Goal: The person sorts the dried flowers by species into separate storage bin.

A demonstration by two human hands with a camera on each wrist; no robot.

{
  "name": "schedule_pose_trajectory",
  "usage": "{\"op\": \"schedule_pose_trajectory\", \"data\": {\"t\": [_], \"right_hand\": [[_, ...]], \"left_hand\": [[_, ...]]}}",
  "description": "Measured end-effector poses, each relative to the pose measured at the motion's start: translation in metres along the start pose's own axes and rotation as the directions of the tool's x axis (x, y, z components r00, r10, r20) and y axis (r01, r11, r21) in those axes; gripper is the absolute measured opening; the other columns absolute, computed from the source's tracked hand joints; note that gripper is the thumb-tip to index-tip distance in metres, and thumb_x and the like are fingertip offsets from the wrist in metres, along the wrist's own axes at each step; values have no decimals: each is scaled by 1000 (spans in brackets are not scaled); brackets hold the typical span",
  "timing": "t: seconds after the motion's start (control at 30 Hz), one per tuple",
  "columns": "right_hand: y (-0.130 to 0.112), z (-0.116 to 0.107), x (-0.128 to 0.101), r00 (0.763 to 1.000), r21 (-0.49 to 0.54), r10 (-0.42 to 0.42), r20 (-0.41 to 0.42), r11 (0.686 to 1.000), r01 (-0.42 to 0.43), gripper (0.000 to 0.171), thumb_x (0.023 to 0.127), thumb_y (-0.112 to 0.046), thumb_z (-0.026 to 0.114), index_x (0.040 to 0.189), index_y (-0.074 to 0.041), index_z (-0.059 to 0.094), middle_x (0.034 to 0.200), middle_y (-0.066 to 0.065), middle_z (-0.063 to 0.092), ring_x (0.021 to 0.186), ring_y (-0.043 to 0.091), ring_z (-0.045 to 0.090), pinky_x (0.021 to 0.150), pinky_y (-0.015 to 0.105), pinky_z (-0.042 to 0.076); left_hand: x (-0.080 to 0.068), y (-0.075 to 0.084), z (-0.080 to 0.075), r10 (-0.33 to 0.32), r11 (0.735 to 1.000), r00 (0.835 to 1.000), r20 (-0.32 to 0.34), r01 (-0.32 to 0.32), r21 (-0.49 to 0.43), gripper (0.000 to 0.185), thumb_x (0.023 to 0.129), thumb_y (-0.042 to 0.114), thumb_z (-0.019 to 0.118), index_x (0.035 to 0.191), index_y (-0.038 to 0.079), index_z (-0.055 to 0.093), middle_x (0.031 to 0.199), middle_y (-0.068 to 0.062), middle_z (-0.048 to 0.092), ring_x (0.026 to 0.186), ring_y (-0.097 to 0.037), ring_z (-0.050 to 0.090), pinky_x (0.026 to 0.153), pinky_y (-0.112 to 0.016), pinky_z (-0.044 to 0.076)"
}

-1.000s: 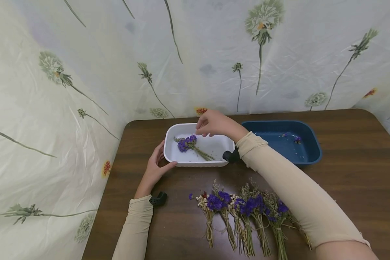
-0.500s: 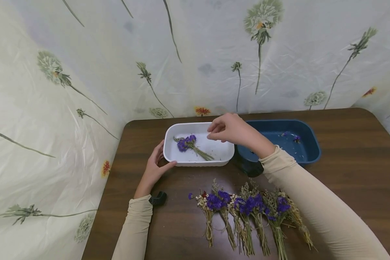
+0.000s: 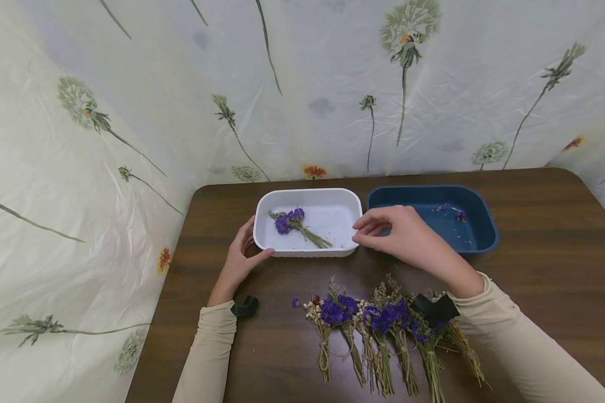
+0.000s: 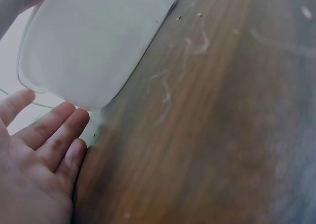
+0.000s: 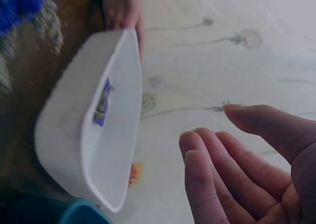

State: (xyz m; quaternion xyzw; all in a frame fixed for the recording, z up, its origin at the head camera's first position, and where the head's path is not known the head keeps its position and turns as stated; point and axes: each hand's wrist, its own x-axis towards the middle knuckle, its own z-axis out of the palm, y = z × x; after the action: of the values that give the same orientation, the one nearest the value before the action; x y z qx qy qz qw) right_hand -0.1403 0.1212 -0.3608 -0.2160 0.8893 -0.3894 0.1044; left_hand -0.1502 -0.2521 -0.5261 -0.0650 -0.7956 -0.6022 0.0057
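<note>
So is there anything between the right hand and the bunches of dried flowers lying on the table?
Nothing visible: the right hand hovers empty by the white plastic tray, with bare wooden table between it and the dried purple flower bunches.

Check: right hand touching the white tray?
Apart. The right wrist view shows the right hand open, with backdrop visible between its fingers and the white tray.

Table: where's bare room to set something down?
Bare table right of the bouquets, below the blue tray. A bare strip left of the white tray, beyond the left hand. Crowded: front centre, bouquets under the right hand.
</note>
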Motion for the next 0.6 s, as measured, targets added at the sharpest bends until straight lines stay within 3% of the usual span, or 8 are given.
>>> {"op": "schedule_pose_trajectory", "data": {"t": [0.27,0.43,0.6], "right_hand": [[7,13,-42,999,-2,-2,-42,1000,2,11,93,-26,78,104,-23,78,93,-10,78,85,5,72,76,25,58],[11,22,-66,998,9,44,-53,999,-44,12,91,-19,80,103,-20,77,92,-8,78,81,1,71,72,23,60],[18,29,-88,994,-12,77,-73,997,-78,12,90,-23,82,100,-19,77,88,-11,76,79,-1,69,68,23,59]], "left_hand": [[0,-1,0,-14,1000,1000,-6,14,6,93,87,6,82,163,21,32,154,-14,53,143,-32,50,121,-51,36],[0,0,0,-15,1000,1000,-2,14,-9,95,86,4,82,164,17,28,156,-19,50,145,-36,48,122,-53,34],[1,1,0,-6,1000,1000,0,6,-26,96,86,3,81,165,16,27,156,-21,49,146,-38,46,123,-55,33]]}}
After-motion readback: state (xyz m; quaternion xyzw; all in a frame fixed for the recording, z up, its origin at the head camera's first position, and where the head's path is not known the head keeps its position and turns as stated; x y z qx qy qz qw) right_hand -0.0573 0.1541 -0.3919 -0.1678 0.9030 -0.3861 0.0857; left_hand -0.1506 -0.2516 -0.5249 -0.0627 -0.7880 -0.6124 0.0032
